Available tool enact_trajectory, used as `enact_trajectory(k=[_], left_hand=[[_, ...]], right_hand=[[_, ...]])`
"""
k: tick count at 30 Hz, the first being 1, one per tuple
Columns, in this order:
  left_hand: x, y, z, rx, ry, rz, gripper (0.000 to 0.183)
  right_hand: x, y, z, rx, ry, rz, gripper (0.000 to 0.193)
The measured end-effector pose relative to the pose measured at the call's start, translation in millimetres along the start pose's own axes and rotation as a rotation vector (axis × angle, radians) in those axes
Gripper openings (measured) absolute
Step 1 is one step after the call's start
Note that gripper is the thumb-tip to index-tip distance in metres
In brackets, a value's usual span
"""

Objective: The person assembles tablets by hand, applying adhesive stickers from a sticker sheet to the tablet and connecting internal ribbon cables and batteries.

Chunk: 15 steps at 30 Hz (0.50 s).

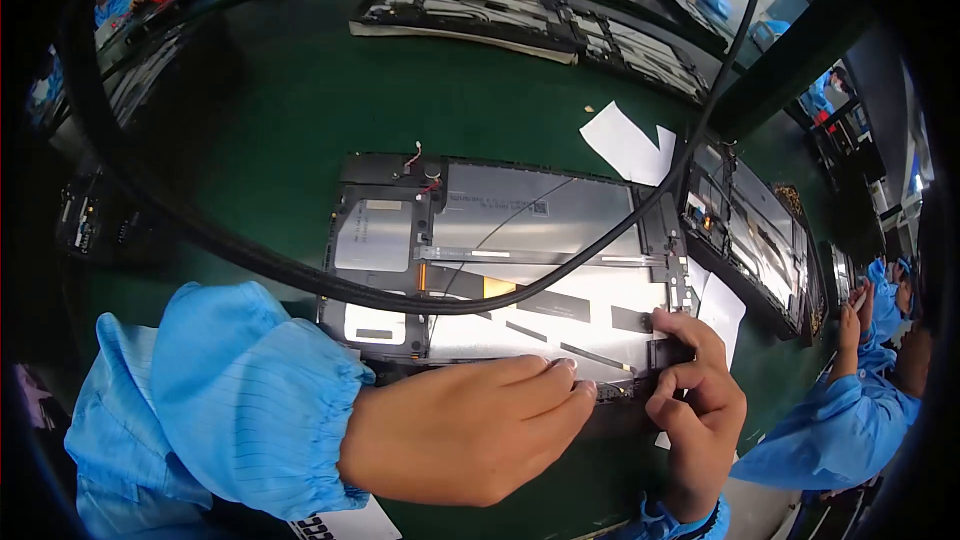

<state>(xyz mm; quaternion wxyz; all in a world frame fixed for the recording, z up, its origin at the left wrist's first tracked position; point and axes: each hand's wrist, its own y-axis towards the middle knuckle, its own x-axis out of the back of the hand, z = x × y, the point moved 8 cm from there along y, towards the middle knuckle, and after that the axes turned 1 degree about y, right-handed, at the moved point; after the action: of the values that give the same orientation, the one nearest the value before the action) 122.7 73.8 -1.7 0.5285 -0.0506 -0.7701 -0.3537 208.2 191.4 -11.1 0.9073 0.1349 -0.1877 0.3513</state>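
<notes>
While bunched left fingers [548, 376] touch panel [540, 225] | curled right fingers [692, 332] touch it

Blue pinstriped sleeves [225, 390], gathered cuffs [345, 410]

- Resting left hand [480, 430] at open panel's [540, 205] near edge.
- Touching its near right corner with right hand [715, 410].
- Looking past black cable [440, 307] onto green table [280, 90].

Wide lane of bare counter [300, 90] between device [540, 210] and rear units [460, 10]; some room left of device too. Black cable [470, 307] loops across the view before device, height unclear. Right side tight: side unit [755, 235], paper [622, 145] close by. Near edge partly blocked by left hand [480, 430], right hand [703, 400].
</notes>
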Motion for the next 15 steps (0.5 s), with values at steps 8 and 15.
enact_trajectory(k=[8, 15], left_hand=[[2.6, -0.5, -1.1, 0.020, 0.027, -0.031, 0.030], [1.0, 3.3, -5.1, 0.007, 0.006, -0.027, 0.030]], right_hand=[[-4.1, -2.2, 7.7, 0.012, -0.073, -0.042, 0.007], [-3.0, -6.6, 4.2, -0.006, -0.049, -0.066, 0.007]])
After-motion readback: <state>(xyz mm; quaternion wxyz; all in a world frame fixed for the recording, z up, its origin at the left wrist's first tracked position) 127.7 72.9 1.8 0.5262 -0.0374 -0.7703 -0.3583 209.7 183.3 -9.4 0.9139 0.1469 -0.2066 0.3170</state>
